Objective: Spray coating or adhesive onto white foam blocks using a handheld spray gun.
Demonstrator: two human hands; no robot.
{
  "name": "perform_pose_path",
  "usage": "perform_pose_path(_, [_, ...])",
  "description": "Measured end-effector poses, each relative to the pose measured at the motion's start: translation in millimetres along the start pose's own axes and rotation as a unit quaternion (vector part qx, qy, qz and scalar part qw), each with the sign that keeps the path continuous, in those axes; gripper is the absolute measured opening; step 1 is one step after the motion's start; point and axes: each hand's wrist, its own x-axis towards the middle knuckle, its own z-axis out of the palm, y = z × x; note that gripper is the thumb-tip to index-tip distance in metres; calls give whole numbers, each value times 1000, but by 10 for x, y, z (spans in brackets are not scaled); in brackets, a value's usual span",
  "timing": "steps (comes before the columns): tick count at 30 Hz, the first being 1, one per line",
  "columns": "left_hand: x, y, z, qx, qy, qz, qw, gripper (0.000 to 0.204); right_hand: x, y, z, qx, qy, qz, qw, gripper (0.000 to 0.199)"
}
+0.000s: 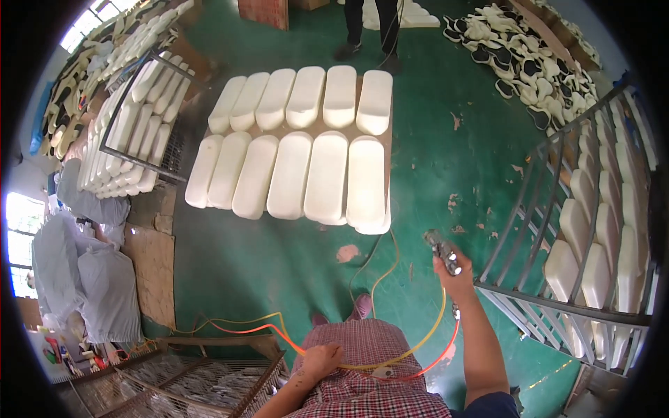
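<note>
My right hand (456, 273) is raised at the right, wrapped round a metal spray gun (442, 249) whose nozzle points forward and left. A yellow hose (437, 322) and an orange-red hose (439, 359) hang from the gun and loop across my checked apron (373, 341). Near my waist my left hand (322, 361) is closed on these hoses. In front of me, apart from both hands, long white foam pads (289, 177) with rounded ends lie in two rows on a brown board (280, 131).
Metal racks of white pads stand at right (557, 209) and left (143, 164). Grey plastic-wrapped bundles (104, 285) and a wire-mesh rack (202, 380) are at lower left. A heap of black-and-white pieces (523, 59) lies far right. Another person's legs (373, 28) show beyond the pads.
</note>
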Motion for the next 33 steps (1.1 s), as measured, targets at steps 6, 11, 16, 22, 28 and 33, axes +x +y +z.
perform_pose_path(6, [7,-13,-32,16,16,-22,1000,28,-135,104,-117,-4,27,-44,999,42])
perform_pose_path(11, [40,52,-151,-2,8,-35,999,28,-26,-5,-196,-29,42,-72,996,42])
perform_pose_path(16, [100,18,-210,7,29,-39,999,29,131,-201,-141,20,62,-63,996,41])
perform_pose_path(22, [228,-102,-295,27,43,-45,998,30,-82,-188,-123,15,17,-80,997,41])
perform_pose_path(28, [437,-300,-318,1,55,-37,998,31,-351,-5,-372,90,37,-40,994,41])
perform_pose_path(33, [669,-553,-304,-50,3,-78,996,33,-718,127,-375,13,34,-48,998,48])
